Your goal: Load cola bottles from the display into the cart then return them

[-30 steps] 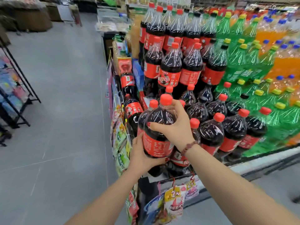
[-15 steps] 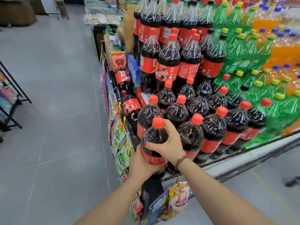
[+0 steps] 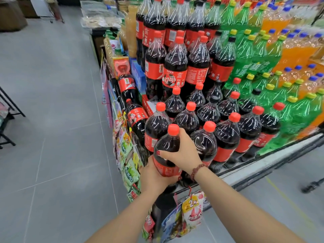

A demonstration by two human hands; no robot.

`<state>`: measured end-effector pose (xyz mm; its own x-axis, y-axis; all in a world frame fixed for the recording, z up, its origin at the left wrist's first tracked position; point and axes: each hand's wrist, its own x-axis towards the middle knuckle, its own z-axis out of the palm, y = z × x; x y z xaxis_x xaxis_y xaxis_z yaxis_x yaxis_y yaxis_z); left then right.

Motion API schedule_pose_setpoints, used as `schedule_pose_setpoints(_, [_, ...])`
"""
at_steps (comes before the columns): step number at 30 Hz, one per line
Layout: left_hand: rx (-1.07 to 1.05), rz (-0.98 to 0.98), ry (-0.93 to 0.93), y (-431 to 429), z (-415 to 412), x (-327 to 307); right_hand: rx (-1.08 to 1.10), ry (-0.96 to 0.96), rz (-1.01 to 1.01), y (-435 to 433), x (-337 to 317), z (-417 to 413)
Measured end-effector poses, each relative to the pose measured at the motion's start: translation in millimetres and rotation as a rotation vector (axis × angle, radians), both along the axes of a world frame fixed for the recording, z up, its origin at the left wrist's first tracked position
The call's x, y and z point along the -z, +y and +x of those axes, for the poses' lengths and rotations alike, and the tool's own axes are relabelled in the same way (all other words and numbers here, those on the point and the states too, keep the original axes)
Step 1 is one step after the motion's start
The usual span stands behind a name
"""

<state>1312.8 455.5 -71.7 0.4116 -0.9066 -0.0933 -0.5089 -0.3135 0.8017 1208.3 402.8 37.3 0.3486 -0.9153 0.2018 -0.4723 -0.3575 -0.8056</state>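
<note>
A large cola bottle (image 3: 167, 146) with a red cap and red label stands at the front left corner of the display's bottom row. My right hand (image 3: 182, 153) wraps around its shoulder from the right. My left hand (image 3: 154, 178) grips its lower body at the label from below left. Several more cola bottles (image 3: 226, 135) stand packed in rows right behind and beside it, with a taller tier (image 3: 175, 67) further back. No cart is in view.
Green soda bottles (image 3: 254, 55) and orange soda bottles (image 3: 298, 46) fill the display's right side. Snack packets (image 3: 129, 171) hang off the left end, and a tagged packet (image 3: 192, 211) hangs under the shelf edge (image 3: 263, 165). Grey floor (image 3: 52, 137) stretches left; a black rack (image 3: 7, 120) stands at far left.
The bottle in both hands has come down from above the front row to the bottom shelf corner. Both hands keep their hold on it.
</note>
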Motion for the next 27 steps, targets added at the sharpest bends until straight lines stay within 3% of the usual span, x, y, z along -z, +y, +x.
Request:
schedule_pose_setpoints(7, [0.001, 0.004, 0.045, 0.0, -3.8, -6.3, -0.013, -0.032, 0.113, -7.1, -3.0, -1.6])
schedule_pose_setpoints(18, [0.081, -0.026, 0.231, 14.6, 3.9, -32.9, -0.047, -0.14, 0.096, 8.5, -2.9, -18.4])
schedule_pose_setpoints(23, [0.019, -0.163, 0.25, 27.5, 11.6, -53.0, -0.016, -0.344, -0.053, 27.0, -19.0, -32.0])
schedule_pose_setpoints(27, [-0.048, -0.261, 0.286, 44.2, 22.0, -76.2, -0.147, -0.434, -0.148, 40.9, -39.9, -19.9])
